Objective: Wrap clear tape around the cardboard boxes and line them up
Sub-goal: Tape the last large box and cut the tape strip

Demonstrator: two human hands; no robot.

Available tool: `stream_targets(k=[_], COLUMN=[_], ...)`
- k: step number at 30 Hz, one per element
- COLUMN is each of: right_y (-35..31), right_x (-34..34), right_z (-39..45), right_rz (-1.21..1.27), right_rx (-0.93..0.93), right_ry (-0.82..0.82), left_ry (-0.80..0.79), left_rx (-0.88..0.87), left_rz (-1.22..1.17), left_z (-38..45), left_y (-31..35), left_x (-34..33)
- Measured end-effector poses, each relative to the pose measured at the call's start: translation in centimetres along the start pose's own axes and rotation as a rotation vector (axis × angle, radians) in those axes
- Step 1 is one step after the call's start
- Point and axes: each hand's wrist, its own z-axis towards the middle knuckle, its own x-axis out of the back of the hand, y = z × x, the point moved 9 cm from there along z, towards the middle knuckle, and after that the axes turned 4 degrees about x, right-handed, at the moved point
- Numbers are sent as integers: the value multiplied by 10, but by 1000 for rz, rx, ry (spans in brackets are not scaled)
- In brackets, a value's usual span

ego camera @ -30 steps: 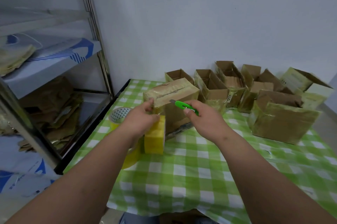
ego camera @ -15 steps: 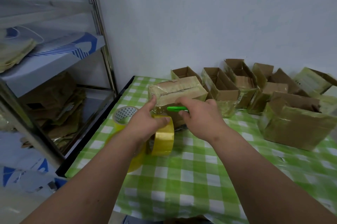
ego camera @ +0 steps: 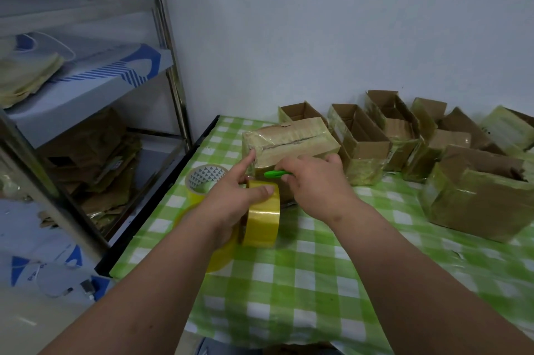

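Head view, left hand (ego camera: 231, 204) holding a yellow tape roll (ego camera: 262, 217) with one finger on the taped box (ego camera: 289, 142), right hand (ego camera: 315, 184) gripping a green cutter (ego camera: 274, 173), open boxes (ego camera: 361, 143) in a row behind, big box (ego camera: 476, 195) at right, more tape rolls (ego camera: 202, 181) at left, checked surface (ego camera: 303, 268), metal shelf (ego camera: 164, 65) beside.

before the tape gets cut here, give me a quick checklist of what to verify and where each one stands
1. Left hand holds the tape roll: ok, thumb across its top.
2. Left forefinger steadies the closed box: ok, fingertip on its near corner.
3. Right hand grips the green cutter: ok.
4. Blade out and on the tape: cannot tell, tip hidden.
5. Tape strip taut between roll and box: cannot tell, too clear to see.
6. Spare roll out of the cutting path: ok, left of the hands.
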Motion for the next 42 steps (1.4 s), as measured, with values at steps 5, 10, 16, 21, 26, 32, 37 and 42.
stream_targets(k=[5,10,16,21,26,32,37,42], right_y=[-3,-4,-12,-14,-2,37,54,50], right_x=[-1,4,0,1,1,-26,-63,-46], right_z=[3,4,8,10,6,-16,-33,-24], right_rz=[-29,-74,-110,-162,-230,-177,-202,96], right_rx=[12,26,64,76,77,-99,-220,-363], right_ry=[5,37,21,35,41,-133,-356,-174], left_ry=[45,97,70,55,38,32,-12,-25], left_rx=[-30,-73,-85,-82,-67,-25,3,-5], left_rz=[-58,-104,-68,-42,18,36,-7,1], left_z=[2,3,1,1,1,5,4,2], left_y=[1,1,7,8,13,11,9,10], left_x=[5,9,8,8,9,11,6,4])
